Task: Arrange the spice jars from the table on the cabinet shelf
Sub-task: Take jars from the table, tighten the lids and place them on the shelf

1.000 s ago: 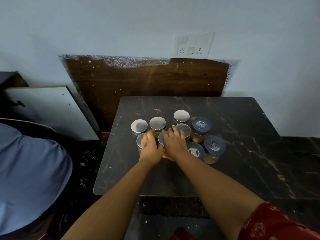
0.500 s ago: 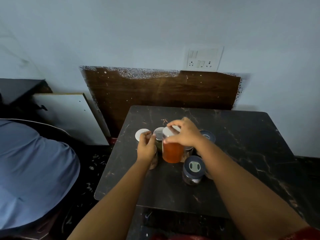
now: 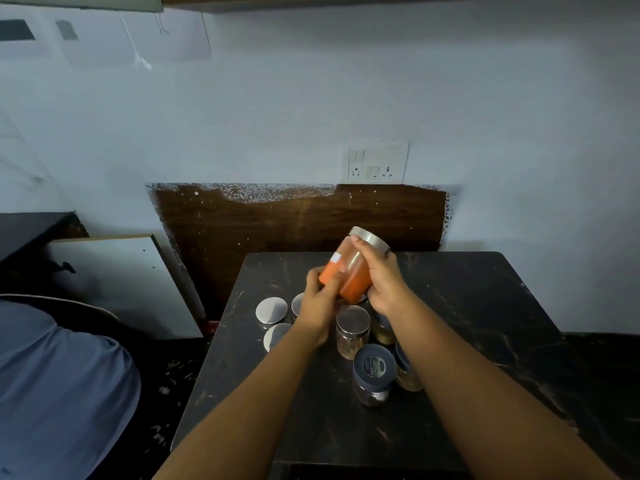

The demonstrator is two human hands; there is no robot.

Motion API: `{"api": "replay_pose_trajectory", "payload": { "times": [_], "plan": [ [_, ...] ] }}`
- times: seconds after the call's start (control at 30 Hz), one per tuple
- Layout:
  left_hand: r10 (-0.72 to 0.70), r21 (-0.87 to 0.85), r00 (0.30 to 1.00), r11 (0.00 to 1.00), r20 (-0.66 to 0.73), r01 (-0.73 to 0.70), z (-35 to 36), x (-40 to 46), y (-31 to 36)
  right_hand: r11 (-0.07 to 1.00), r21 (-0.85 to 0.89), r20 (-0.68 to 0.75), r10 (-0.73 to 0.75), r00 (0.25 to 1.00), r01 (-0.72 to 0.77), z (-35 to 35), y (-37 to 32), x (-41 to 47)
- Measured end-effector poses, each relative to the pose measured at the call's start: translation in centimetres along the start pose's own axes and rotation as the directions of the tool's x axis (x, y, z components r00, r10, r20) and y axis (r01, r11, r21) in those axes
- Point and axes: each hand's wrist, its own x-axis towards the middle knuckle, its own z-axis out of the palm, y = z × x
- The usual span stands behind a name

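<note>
A jar of orange spice (image 3: pixel 349 268) with a silver lid is up in the air, tilted with its lid to the upper right. My right hand (image 3: pixel 384 285) grips it near the lid and my left hand (image 3: pixel 320 299) holds its base end. Below them several spice jars stand on the dark marble table (image 3: pixel 485 341): silver-lidded ones (image 3: pixel 272 309) at the left and middle, and blue-lidded ones (image 3: pixel 373 368) nearer to me. Some jars are partly hidden behind my arms. A cabinet's underside (image 3: pixel 311 1) shows at the top edge.
A brown wooden panel (image 3: pixel 277 220) leans on the wall behind the table, below a switch plate (image 3: pixel 377 162). A white board (image 3: pixel 121 282) stands at the left. A person in a blue shirt (image 3: pixel 59 393) is at the lower left, close to the table's left edge.
My right hand has lifted the orange jar off the table and tilted it. My left hand left its jar and took the orange jar's base. The camera tipped upward.
</note>
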Motion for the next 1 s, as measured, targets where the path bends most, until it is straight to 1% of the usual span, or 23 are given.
{"api": "replay_pose_trajectory", "payload": {
  "times": [0.03, 0.07, 0.1, 0.13, 0.17, 0.2, 0.23, 0.27, 0.3, 0.33, 0.37, 0.4, 0.43, 0.47, 0.5, 0.53, 0.67, 0.73, 0.83, 0.93, 1.0],
  "plan": [
    [0.184, 0.231, 0.983, 0.957, -0.023, -0.174, 0.0, 0.0, 0.1, 0.997, 0.075, 0.02, 0.03, 0.999, -0.031, -0.3, -0.1, 0.1],
    [0.357, 0.425, 0.934, 0.845, -0.001, -0.323, -0.1, 0.1, 0.2, 0.989, 0.135, 0.041, 0.054, 0.998, -0.059, -0.5, -0.3, 0.1],
    [0.475, 0.56, 0.879, 0.719, 0.037, -0.412, 0.0, 0.2, 0.3, 0.982, 0.173, 0.058, 0.067, 0.996, -0.076, -0.7, -0.5, 0.1],
    [0.545, 0.652, 0.836, 0.612, 0.063, -0.448, 0.1, 0.3, 0.4, 0.979, 0.187, 0.067, 0.072, 0.995, -0.084, -0.7, -0.6, 0.1],
    [0.59, 0.714, 0.803, 0.529, 0.079, -0.459, 0.2, 0.4, 0.5, 0.978, 0.189, 0.068, 0.075, 0.995, -0.087, -0.6, -0.7, 0.1],
    [0.621, 0.755, 0.779, 0.468, 0.09, -0.46, 0.2, 0.5, 0.5, 0.978, 0.189, 0.067, 0.079, 0.995, -0.091, -0.5, -0.8, 0.1],
    [0.638, 0.774, 0.763, 0.43, 0.103, -0.465, 0.2, 0.6, 0.6, 0.976, 0.194, 0.069, 0.085, 0.994, -0.097, -0.4, -0.9, 0.0],
    [0.644, 0.771, 0.756, 0.423, 0.114, -0.476, 0.2, 0.8, 0.7, 0.974, 0.203, 0.076, 0.085, 0.993, -0.099, -0.3, -0.9, 0.0],
    [0.62, 0.734, 0.776, 0.475, 0.113, -0.486, 0.0, 1.1, 0.9, 0.973, 0.214, 0.088, 0.073, 0.993, -0.091, -0.4, -1.1, 0.0],
    [0.55, 0.656, 0.829, 0.589, 0.103, -0.473, -0.2, 1.3, 1.1, 0.974, 0.214, 0.103, 0.05, 0.993, -0.071, -0.5, -1.2, 0.1],
    [0.431, 0.539, 0.897, 0.734, 0.098, -0.412, -0.5, 1.3, 1.6, 0.98, 0.194, 0.116, 0.025, 0.993, -0.047, -0.6, -1.4, 0.2],
    [0.286, 0.433, 0.95, 0.845, 0.127, -0.313, -0.9, 1.5, 2.0, 0.987, 0.156, 0.127, 0.011, 0.992, -0.03, -0.7, -1.7, 0.2],
    [0.153, 0.384, 0.974, 0.9, 0.165, -0.206, -1.2, 1.7, 2.3, 0.993, 0.114, 0.141, 0.007, 0.99, -0.024, -0.8, -1.9, 0.1],
    [0.062, 0.404, 0.979, 0.904, 0.196, -0.138, -1.5, 2.0, 2.5, 0.996, 0.081, 0.155, 0.01, 0.988, -0.023, -0.7, -2.1, 0.0],
    [0.029, 0.438, 0.978, 0.891, 0.208, -0.119, -1.7, 2.2, 2.6, 0.998, 0.058, 0.168, 0.014, 0.986, -0.024, -0.6, -2.3, -0.1],
    [0.043, 0.464, 0.979, 0.876, 0.201, -0.134, -1.8, 2.3, 2.7, 0.999, 0.046, 0.178, 0.018, 0.984, -0.026, -0.4, -2.4, -0.2],
    [0.214, 0.511, 0.967, 0.821, 0.138, -0.255, -1.5, 2.3, 3.5, 0.995, 0.067, 0.176, 0.056, 0.983, -0.069, 0.8, -3.4, -0.4],
    [0.253, 0.512, 0.96, 0.813, 0.121, -0.279, -1.6, 2.4, 3.7, 0.994, 0.071, 0.187, 0.065, 0.98, -0.079, 1.3, -3.8, -0.5],
    [0.266, 0.425, 0.963, 0.867, 0.049, -0.261, -1.7, 2.8, 4.8, 0.999, 0.053, 0.259, -0.017, 0.966, 0.004, 2.5, -3.9, -0.5],
    [0.265, 0.329, 0.964, 0.913, -0.025, -0.243, -1.4, 3.5, 6.9, 0.988, -0.065, 0.256, -0.12, 0.959, 0.141, 4.6, -4.6, -0.6],
    [0.276, 0.281, 0.961, 0.923, -0.005, -0.264, -1.3, 4.1, 9.1, 0.977, -0.077, 0.276, -0.168, 0.946, 0.197, 6.3, -6.1, -0.7]
  ]
}}
